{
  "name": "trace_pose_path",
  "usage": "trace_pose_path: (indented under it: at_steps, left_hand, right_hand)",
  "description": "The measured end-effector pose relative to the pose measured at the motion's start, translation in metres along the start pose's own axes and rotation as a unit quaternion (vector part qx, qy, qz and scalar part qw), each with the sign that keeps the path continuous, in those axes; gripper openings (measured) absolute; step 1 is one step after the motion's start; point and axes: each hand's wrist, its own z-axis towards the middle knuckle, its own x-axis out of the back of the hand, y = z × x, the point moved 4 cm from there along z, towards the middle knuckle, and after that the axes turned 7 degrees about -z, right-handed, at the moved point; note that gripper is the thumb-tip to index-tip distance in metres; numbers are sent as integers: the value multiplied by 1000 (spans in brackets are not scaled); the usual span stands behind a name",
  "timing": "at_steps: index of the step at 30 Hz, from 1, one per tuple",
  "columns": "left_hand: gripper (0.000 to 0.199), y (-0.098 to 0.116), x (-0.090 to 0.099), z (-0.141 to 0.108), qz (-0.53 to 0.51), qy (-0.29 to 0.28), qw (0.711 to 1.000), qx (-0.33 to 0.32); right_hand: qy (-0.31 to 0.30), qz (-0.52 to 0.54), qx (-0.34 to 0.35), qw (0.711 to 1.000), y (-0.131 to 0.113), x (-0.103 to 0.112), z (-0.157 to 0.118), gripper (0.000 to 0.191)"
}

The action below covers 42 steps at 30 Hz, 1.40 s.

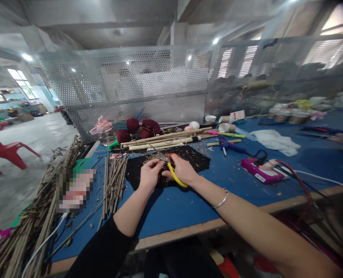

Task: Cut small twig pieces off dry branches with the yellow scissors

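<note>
Yellow-handled scissors are in my right hand, their blades pointing up and left over a black cloth strewn with plant bits. Close beside the blades, my left hand has its thumb and fingertips pinched together; what they hold is too small to make out. A bundle of cut brown sticks lies left of the cloth on the blue table.
Long dry stalks line the left edge, near a phone on a white cable. Behind the cloth lie pale rods and dark red balls. A blue glue gun and purple power strip are at right.
</note>
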Motion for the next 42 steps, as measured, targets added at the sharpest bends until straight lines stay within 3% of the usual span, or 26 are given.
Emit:
trace_pose_path:
  at_steps: [9, 28, 34, 42]
  left_hand:
    - [36, 1, -5, -1, -43, -18, 999, 3]
    - [32, 0, 2, 1, -2, 23, 1000, 20]
    - [32, -2, 5, 4, -30, 44, 998, 16]
    - [32, -5, 2, 4, 9, -6, 1000, 1]
  right_hand:
    - [-1, 11, -26, 1000, 7, -6, 2, 54]
    - [-40, -34, -60, 997, 8, -4, 3, 45]
    - [-9, -83, -59, 995, 4, -2, 2, 57]
    - [0, -84, -19, 996, -4, 2, 2, 58]
